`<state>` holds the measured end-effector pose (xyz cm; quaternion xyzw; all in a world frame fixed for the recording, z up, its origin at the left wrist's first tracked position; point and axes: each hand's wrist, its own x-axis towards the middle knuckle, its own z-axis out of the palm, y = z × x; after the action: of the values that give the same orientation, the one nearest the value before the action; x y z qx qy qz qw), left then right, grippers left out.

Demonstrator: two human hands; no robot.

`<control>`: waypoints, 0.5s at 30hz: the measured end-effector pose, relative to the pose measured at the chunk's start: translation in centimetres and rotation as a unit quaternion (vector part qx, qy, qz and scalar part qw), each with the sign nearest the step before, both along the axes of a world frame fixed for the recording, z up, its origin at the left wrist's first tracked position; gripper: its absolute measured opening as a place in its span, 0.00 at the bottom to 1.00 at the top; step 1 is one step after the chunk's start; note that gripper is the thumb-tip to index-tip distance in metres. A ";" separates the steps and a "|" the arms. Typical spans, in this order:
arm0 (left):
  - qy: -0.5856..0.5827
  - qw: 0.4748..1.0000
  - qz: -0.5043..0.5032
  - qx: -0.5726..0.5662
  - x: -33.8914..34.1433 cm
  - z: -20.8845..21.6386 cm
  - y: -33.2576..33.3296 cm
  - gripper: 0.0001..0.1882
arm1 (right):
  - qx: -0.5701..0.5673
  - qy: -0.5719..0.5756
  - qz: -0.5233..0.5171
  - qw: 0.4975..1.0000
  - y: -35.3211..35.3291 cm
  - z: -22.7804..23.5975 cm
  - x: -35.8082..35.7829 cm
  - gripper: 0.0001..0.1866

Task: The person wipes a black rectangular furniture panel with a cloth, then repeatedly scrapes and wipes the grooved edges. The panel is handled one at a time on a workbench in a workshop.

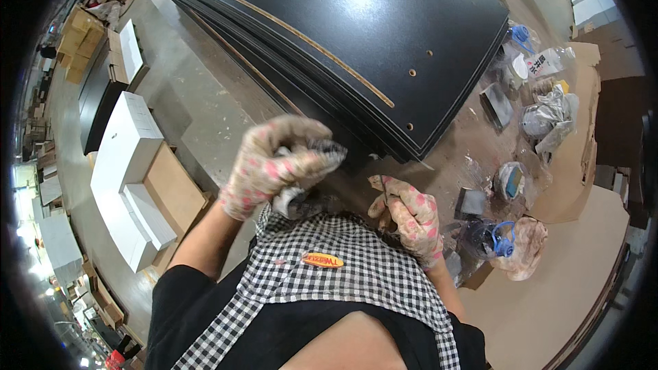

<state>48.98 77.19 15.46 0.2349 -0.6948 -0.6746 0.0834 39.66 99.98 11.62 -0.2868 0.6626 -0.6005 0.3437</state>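
My left hand [271, 164], in a pale glove with pink spots, is closed around a crumpled grey-white rag [293, 204]. Its fingertips are stained dark. My right hand [413, 218] wears a matching glove and pinches a thin dark strip [384, 190], too small to name more exactly. Both hands hover in front of my checked apron [343, 274], near the close corner of a stack of black boards [322, 27]. The top board has a long brown groove and several round holes toward that corner.
On the right, a work surface holds a dark block [471, 203], an open tin [510, 179], a blue-handled plastic bottle [483, 238], a stained cloth [524, 250] and crumpled plastic [548, 115]. White panels [127, 178] and cardboard boxes [81, 38] stand on the left.
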 end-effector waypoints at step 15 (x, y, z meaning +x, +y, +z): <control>0.016 0.997 -0.075 -0.003 1.2 -4.0 3.9 0.08 | 0.016 0.005 0.137 0.990 -0.3 -1.0 0.4 0.19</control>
<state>50.15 81.08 11.45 0.1714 -0.7111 -0.6804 0.0445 40.08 99.66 10.65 -0.3724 0.6286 -0.5355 0.4235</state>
